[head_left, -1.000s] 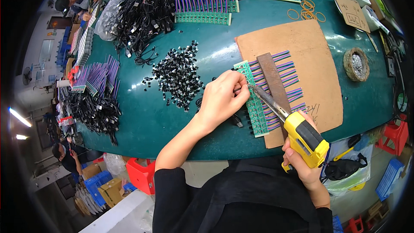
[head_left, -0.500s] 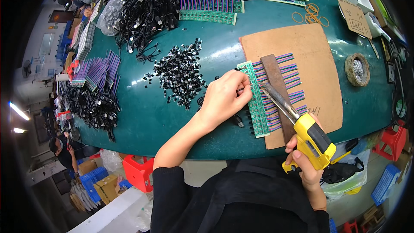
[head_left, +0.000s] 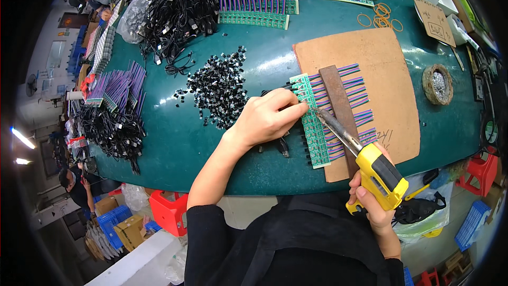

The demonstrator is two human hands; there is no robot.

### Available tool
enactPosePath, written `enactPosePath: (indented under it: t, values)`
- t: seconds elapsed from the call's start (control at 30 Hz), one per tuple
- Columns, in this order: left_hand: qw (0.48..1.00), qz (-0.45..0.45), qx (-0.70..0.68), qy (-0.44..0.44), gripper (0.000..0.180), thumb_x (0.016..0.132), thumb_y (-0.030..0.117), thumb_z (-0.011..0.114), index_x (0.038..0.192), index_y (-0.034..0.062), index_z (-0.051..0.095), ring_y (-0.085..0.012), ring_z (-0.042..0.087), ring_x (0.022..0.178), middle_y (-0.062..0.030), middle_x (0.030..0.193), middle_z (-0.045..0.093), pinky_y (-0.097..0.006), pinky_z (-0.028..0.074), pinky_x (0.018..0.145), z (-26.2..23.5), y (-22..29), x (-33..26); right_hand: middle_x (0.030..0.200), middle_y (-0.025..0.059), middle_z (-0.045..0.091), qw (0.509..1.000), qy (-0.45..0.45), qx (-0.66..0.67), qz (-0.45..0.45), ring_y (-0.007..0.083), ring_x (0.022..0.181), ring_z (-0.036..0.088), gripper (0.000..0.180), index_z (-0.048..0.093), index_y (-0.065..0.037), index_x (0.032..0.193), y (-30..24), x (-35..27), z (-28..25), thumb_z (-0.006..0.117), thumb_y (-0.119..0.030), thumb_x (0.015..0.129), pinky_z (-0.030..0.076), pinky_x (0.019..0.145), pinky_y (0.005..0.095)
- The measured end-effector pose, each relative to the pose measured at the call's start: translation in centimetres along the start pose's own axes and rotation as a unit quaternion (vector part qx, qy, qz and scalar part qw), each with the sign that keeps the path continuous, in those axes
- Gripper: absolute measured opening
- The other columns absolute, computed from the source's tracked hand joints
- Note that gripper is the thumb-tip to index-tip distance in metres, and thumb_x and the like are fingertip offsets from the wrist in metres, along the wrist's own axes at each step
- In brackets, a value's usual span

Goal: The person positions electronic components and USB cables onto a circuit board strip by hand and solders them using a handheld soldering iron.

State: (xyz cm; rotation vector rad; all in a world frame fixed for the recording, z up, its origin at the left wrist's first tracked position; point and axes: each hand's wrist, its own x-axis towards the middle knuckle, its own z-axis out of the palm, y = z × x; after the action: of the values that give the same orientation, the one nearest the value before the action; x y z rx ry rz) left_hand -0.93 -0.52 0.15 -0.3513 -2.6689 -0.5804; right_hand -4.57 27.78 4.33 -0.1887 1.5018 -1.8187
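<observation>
My left hand [head_left: 266, 117] is closed in a pinch at the left edge of a green circuit-board strip [head_left: 317, 140]. It holds a black USB cable, whose plug [head_left: 284, 147] hangs out below the hand; the pinched end is hidden by my fingers. In my right hand [head_left: 372, 201] is a yellow and black soldering gun [head_left: 382, 173], its tip [head_left: 320, 112] at the board near my left fingertips. Purple, blue and black wires [head_left: 349, 83] run right from the strip. Across them lies a rusty metal bar [head_left: 338, 100], on a brown cardboard sheet [head_left: 389, 74].
Small black connectors [head_left: 219, 90] are heaped left of my hand. Bundled black cables [head_left: 180, 10] and wired board strips [head_left: 254, 18] lie at the back. Rubber bands [head_left: 382, 18] and a round bowl [head_left: 438, 85] are to the right. Two people work at far left.
My left hand has shifted slightly left, its fingertips staying by the board. The soldering gun has moved a little left and up along the strip. More of the cable plug shows below my hand.
</observation>
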Motion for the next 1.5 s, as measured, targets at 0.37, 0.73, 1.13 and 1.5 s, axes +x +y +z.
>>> enactPosePath:
  t: [0.37,0.73,1.13,1.5]
  values:
    - [0.992,0.098,0.071,-0.025,0.028,0.065,0.010,0.063,0.093,0.0102,0.059,-0.0130,0.052,0.066,0.0009,0.078,0.051,-0.024,0.046,0.046,-0.2,-0.8,0.1,0.081,0.0106,0.057,1.000,0.004,-0.025,0.010,0.0125,0.063,0.057,0.071,0.027,0.000,0.140,-0.3,0.1,0.3,0.057,0.002,0.076,0.050,0.054,0.0230]
    - [0.991,0.109,0.074,-0.016,0.024,0.066,0.010,0.062,0.090,0.0096,0.058,-0.0128,0.052,0.066,0.0006,0.077,0.049,-0.024,0.046,0.046,-0.2,-0.8,0.2,0.086,0.0103,0.057,0.999,0.031,0.023,-0.009,0.0147,0.076,0.057,0.075,0.022,-0.001,0.143,-1.1,0.0,-0.2,0.058,0.000,0.077,0.053,0.058,0.0248]
    - [0.991,0.117,0.062,-0.019,0.028,0.064,0.007,0.063,0.092,0.0067,0.064,-0.0149,0.054,0.061,-0.0022,0.079,0.055,-0.026,0.044,0.044,-0.5,-0.6,0.3,0.090,0.0100,0.057,1.000,0.000,0.018,-0.005,0.0152,0.081,0.057,0.074,0.022,-0.001,0.142,-0.5,0.7,0.0,0.058,-0.001,0.078,0.054,0.061,0.0253]
    - [0.995,0.047,0.089,-0.013,0.024,0.069,0.013,0.063,0.093,0.0107,0.063,-0.0186,0.056,0.081,-0.0010,0.090,0.058,-0.032,0.045,0.071,-1.4,-0.4,0.9,0.081,0.0091,0.057,1.000,0.001,0.008,0.009,0.0121,0.067,0.057,0.072,0.024,-0.003,0.143,-0.2,0.9,0.2,0.056,0.002,0.079,0.051,0.056,0.0237]
